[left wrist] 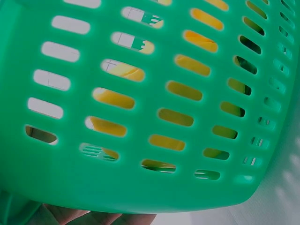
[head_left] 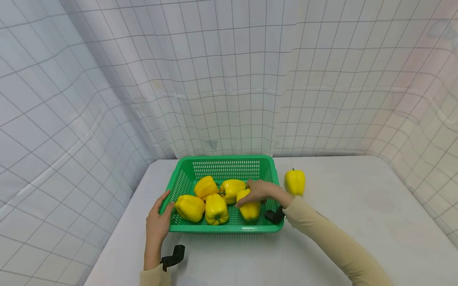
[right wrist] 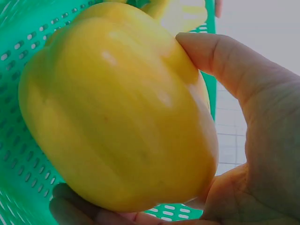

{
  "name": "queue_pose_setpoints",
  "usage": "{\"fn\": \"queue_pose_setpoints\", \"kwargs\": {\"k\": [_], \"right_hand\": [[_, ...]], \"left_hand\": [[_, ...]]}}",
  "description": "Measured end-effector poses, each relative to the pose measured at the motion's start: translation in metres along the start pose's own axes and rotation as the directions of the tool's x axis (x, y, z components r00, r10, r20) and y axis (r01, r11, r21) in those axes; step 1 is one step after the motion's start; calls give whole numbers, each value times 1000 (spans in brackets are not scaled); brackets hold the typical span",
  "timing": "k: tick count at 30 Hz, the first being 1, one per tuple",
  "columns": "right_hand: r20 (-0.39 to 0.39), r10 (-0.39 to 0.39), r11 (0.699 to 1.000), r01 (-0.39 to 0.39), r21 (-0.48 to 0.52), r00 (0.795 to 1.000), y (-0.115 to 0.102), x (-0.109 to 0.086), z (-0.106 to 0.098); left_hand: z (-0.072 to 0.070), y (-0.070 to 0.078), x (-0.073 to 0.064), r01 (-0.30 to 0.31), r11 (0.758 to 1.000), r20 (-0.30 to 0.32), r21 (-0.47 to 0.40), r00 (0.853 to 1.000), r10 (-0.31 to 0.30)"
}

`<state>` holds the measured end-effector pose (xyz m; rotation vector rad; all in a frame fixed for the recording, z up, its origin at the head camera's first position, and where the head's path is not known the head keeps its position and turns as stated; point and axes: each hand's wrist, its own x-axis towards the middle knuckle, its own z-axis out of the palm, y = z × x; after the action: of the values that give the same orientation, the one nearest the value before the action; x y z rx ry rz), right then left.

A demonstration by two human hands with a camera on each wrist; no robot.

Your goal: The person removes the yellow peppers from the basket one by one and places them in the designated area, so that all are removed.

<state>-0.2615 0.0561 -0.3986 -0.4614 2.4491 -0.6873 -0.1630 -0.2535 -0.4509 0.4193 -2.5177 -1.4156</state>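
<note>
My right hand (head_left: pixel 260 190) grips a yellow bell pepper (head_left: pixel 249 209) at the right end of a green plastic basket (head_left: pixel 225 228). In the right wrist view, the thumb lies on one side of this bell pepper (right wrist: pixel 122 112) and the fingers curl round the other. My left hand (head_left: pixel 158 220) holds the basket's left rim. The left wrist view has the slotted basket wall (left wrist: pixel 140 185) close up, with fingers (left wrist: pixel 98 218) showing at its lower edge. Several other yellow bell peppers lie in the basket, among them one at the front middle (head_left: pixel 216 208).
Another yellow bell pepper (head_left: pixel 295 182) stands on the white table (head_left: pixel 350 206), right of the basket and beyond my right forearm. A white grid-patterned curtain (head_left: pixel 243 79) hangs behind the table and along both sides.
</note>
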Motion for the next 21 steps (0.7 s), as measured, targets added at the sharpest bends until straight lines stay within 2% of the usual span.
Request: {"fn": "queue_pose_setpoints", "kwargs": {"k": [8,21], "right_hand": [[-76,-79,995,75,-61,994,2,-7,-4],[-169,-86,996,84,-21,982,7,-13,-6]], "left_hand": [[0,-1,1,-1,1000,5,-1,1000,1],[0,0,0,-2,1000,8,-4,1000,2]]}}
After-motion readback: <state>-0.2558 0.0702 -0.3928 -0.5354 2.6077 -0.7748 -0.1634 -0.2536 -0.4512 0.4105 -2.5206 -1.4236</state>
